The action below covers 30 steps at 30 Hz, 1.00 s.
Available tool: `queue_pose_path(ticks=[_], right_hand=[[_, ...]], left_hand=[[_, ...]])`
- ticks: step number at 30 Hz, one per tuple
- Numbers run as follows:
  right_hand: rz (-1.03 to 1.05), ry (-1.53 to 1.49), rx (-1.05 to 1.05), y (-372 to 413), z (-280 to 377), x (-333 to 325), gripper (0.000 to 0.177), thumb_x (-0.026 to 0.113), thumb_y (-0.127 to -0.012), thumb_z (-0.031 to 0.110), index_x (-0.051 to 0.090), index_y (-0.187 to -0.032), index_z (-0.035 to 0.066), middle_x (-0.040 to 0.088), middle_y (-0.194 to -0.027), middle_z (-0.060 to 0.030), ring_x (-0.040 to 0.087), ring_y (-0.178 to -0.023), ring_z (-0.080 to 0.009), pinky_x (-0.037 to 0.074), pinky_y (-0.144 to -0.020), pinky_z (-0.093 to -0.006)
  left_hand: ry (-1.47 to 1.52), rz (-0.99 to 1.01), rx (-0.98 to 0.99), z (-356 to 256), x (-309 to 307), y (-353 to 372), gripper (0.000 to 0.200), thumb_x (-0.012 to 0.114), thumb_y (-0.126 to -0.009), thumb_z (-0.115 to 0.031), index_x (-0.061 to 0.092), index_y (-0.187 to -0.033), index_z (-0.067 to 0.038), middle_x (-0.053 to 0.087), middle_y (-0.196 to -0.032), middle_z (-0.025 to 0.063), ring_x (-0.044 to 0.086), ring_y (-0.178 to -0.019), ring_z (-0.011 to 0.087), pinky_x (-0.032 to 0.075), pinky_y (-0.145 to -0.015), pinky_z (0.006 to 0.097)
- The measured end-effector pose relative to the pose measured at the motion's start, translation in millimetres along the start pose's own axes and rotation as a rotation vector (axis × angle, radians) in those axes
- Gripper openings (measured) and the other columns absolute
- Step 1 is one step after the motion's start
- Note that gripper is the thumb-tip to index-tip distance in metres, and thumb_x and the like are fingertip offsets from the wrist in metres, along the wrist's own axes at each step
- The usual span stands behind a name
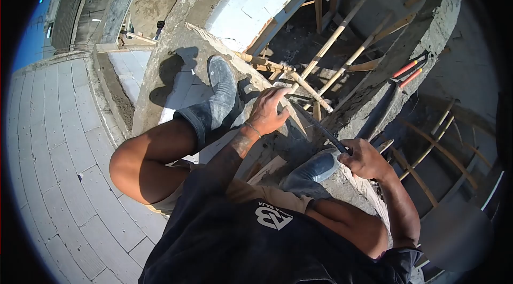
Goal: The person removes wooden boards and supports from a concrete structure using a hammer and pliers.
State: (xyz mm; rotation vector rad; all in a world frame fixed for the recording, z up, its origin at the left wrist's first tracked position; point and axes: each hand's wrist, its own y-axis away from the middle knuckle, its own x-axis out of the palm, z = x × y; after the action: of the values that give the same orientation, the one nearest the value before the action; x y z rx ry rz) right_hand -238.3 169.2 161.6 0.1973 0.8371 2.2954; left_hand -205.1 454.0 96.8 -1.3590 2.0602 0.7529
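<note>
My right hand [366, 158] is closed around the lower end of a dark, thin metal bar [327, 135], which slants up and left over the gap between my feet. My left hand [267, 110] is near the bar's upper end, beside a rough wooden edge. Its thumb and fingers are apart, and I cannot make out whether the fingertips touch the bar or the wood. Two dusty grey-blue boots [223, 83] brace me on the concrete ledges. A tool with two red handles [409, 74] lies on the wall top at the right.
Bamboo poles [336, 35] and wooden props cross the deep opening ahead. Rough concrete wall tops [422, 32] border it. Grey block paving or wall [59, 150] fills the left side. More timber framing [435, 145] stands below at the right.
</note>
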Motion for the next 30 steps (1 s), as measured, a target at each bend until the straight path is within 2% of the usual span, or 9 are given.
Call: queue_pose_path(ticks=[3,7,9,11,13,15,17,21,30], right_hand=[[0.038,0.038,0.016,-8.0,12.7,1.2,0.026,0.055,-0.075,0.019,0.056,-0.086,-0.005,0.047,-0.047,-0.0081,0.048,-0.045,-0.0136,0.037,-0.045,-0.0315],[-0.030,-0.067,0.085,3.0,10.0,2.4,0.038,0.057,-0.080,0.028,0.058,-0.100,-0.005,0.051,-0.055,-0.0068,0.048,-0.049,-0.0135,0.037,-0.046,-0.0299],[0.053,-0.193,0.112,6.9,24.0,-25.9,0.062,0.051,-0.083,0.048,0.053,-0.109,-0.008,0.059,-0.067,-0.0131,0.059,-0.069,-0.0151,0.045,-0.064,-0.0284],[-0.331,-0.379,0.001,11.5,-3.9,-39.0,0.058,0.048,-0.086,0.047,0.054,-0.108,-0.006,0.058,-0.072,-0.0095,0.057,-0.068,-0.0153,0.045,-0.063,-0.0281],[-0.927,-0.157,-0.031,7.3,-27.9,-44.5,0.042,0.056,-0.085,0.032,0.053,-0.105,-0.005,0.061,-0.078,-0.0125,0.059,-0.072,-0.0165,0.046,-0.067,-0.0290],[-1.206,-0.035,0.111,-2.6,-63.8,-46.9,0.038,0.061,-0.081,0.027,0.055,-0.101,-0.004,0.061,-0.086,-0.0173,0.060,-0.077,-0.0206,0.046,-0.070,-0.0306],[-1.227,0.195,0.171,-11.4,-96.0,-43.6,0.039,0.063,-0.078,0.028,0.055,-0.102,-0.002,0.059,-0.089,-0.0177,0.060,-0.081,-0.0259,0.047,-0.071,-0.0335],[-1.138,0.213,0.380,-31.8,-113.6,-27.7,0.047,0.063,-0.076,0.033,0.051,-0.108,0.001,0.056,-0.099,-0.0200,0.057,-0.089,-0.0345,0.045,-0.075,-0.0394],[-1.250,0.137,0.377,-43.8,-118.2,-21.7,0.045,0.065,-0.075,0.028,0.047,-0.105,0.000,0.058,-0.082,-0.0207,0.058,-0.076,-0.0344,0.044,-0.068,-0.0403]], left_hand=[[0.127,0.195,0.391,-52.7,35.3,12.2,0.056,0.066,-0.063,-0.015,0.047,-0.115,-0.007,0.050,-0.111,0.0126,0.046,-0.110,0.0285,0.033,-0.098,0.0407],[0.147,0.182,0.376,-49.8,80.3,18.0,0.028,0.063,-0.070,-0.017,0.050,-0.091,-0.004,0.053,-0.086,0.0132,0.052,-0.086,0.0321,0.043,-0.074,0.0412],[0.153,0.171,0.327,-58.6,69.0,13.9,0.025,0.062,-0.073,-0.018,0.050,-0.089,-0.003,0.053,-0.085,0.0135,0.053,-0.085,0.0327,0.043,-0.073,0.0409],[0.246,0.243,0.244,-48.5,73.1,-0.4,0.028,0.058,-0.081,-0.024,0.050,-0.091,0.000,0.054,-0.082,0.0163,0.054,-0.079,0.0348,0.042,-0.067,0.0401],[0.422,0.218,0.035,-50.7,52.5,-19.7,0.030,0.057,-0.083,-0.028,0.052,-0.088,0.002,0.052,-0.067,0.0167,0.050,-0.062,0.0334,0.040,-0.058,0.0373],[0.357,0.053,-0.085,-45.3,30.5,-31.2,0.032,0.057,-0.084,-0.030,0.052,-0.078,0.001,0.049,-0.063,0.0072,0.044,-0.058,0.0162,0.037,-0.055,0.0313],[0.610,-0.024,-0.232,-29.0,14.4,-42.5,0.030,0.048,-0.090,-0.024,0.044,-0.069,-0.004,0.040,-0.063,-0.0001,0.037,-0.060,0.0111,0.034,-0.060,0.0270],[1.031,-0.141,-0.241,-12.7,-14.1,-49.7,0.035,0.042,-0.093,-0.026,0.040,-0.064,-0.007,0.038,-0.061,0.0006,0.036,-0.060,0.0113,0.034,-0.062,0.0272],[0.953,-0.076,-0.375,-5.7,9.0,-35.3,0.028,0.044,-0.092,-0.024,0.044,-0.073,-0.005,0.038,-0.066,0.0020,0.036,-0.064,0.0129,0.034,-0.067,0.0296]])
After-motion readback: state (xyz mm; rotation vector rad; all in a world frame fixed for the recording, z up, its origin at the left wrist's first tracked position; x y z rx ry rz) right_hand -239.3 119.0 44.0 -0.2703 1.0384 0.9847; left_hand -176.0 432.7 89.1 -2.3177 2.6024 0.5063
